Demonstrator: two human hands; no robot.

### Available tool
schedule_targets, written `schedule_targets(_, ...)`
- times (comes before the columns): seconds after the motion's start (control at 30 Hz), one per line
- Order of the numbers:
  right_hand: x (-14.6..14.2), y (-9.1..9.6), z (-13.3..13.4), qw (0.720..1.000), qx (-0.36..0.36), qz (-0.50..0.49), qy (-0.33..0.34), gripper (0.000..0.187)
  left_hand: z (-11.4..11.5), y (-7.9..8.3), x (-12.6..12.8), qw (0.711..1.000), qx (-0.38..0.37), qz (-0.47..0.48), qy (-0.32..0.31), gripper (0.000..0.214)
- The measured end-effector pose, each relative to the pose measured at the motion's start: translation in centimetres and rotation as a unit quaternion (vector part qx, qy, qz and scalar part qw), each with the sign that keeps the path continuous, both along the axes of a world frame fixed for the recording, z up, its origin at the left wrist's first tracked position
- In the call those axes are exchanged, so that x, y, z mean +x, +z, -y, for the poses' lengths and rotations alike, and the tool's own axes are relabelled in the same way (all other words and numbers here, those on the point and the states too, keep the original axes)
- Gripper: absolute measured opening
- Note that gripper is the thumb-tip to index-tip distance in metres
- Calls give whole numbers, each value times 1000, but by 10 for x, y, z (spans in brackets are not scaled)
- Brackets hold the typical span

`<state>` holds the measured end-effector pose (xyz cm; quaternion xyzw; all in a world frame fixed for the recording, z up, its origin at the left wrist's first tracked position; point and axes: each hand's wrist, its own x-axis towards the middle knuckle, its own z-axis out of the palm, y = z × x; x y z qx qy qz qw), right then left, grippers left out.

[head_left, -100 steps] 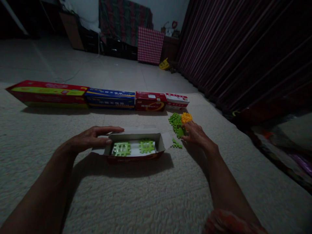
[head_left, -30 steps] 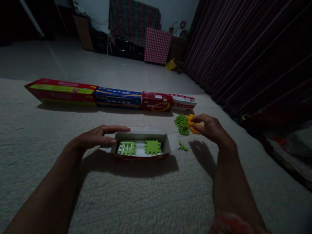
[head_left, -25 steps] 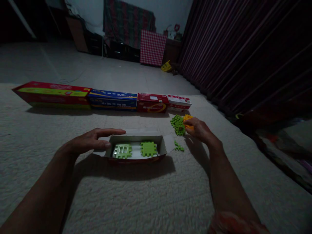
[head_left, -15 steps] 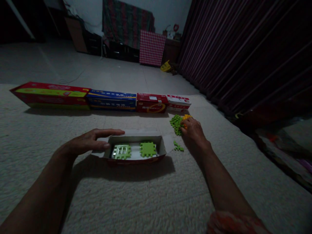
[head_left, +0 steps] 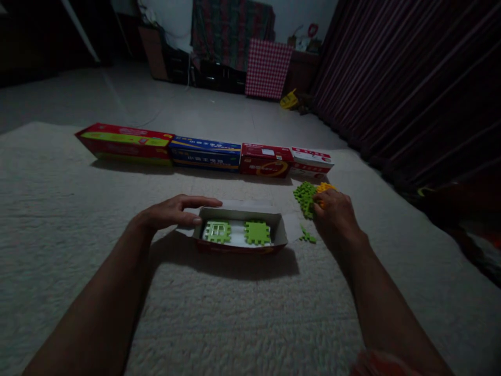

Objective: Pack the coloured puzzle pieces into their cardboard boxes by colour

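Observation:
An open cardboard box [head_left: 279, 235] lies on the pale carpet with two green toothed puzzle tiles [head_left: 257, 232] flat inside it. My left hand [head_left: 172, 213] rests on the box's left end, fingers stretched out along its rim. My right hand [head_left: 336, 216] lies palm down on a pile of green tiles [head_left: 303, 196] and orange tiles [head_left: 325, 186] to the right of the box; its fingertips are curled into the pile and hidden. A small loose green piece [head_left: 307, 236] lies between the box and my right wrist.
Several closed boxes stand in a row behind: a long red one [head_left: 125, 141], a blue one [head_left: 205, 153], a red one [head_left: 266, 159] and a white-red one [head_left: 312, 160]. A dark striped curtain [head_left: 410, 78] hangs at the right. Furniture and a red checked panel [head_left: 267, 69] stand far back.
My right hand lifted an orange tile about a second ago, then dropped back onto the pile and stays there. My left hand kept its place on the box. The view shifted left.

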<state>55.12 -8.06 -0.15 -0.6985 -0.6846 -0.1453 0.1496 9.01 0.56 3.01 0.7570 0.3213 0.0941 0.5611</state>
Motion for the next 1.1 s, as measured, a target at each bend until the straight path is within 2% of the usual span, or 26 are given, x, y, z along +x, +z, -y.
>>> schedule_targets(0.07,1,13,2,999,27,-10,17,17,1,0,0,1000,-9,8,2,74)
schedule_targets(0.17,-18,49,6,994,71,-46,68,16,0,-3,-1,998,-47,42,13,78)
schedule_targets(0.27,-66,85,9,983,71,-90,142,14,-1,-8,-2,995,-62,77,12,78)
schedule_targets(0.37,-129,102,7,968,7,-119,220,10,-2,-13,-3,992,-74,103,7,76)
schedule_targets(0.5,-200,98,3,957,-95,-78,263,9,-3,-18,-4,989,-86,122,3,75)
schedule_targets(0.63,-235,89,2,955,-130,9,267,14,-6,-22,-5,989,-83,121,0,72)
schedule_targets(0.83,-246,87,4,958,-134,66,243,17,-10,-26,-6,988,-75,138,-15,69)
schedule_targets(0.97,-250,83,4,958,-154,65,232,18,-10,-24,-5,988,-74,136,-22,69)
schedule_targets(1.1,-244,79,3,957,-123,19,262,13,-8,-22,-5,990,-55,128,-10,68)
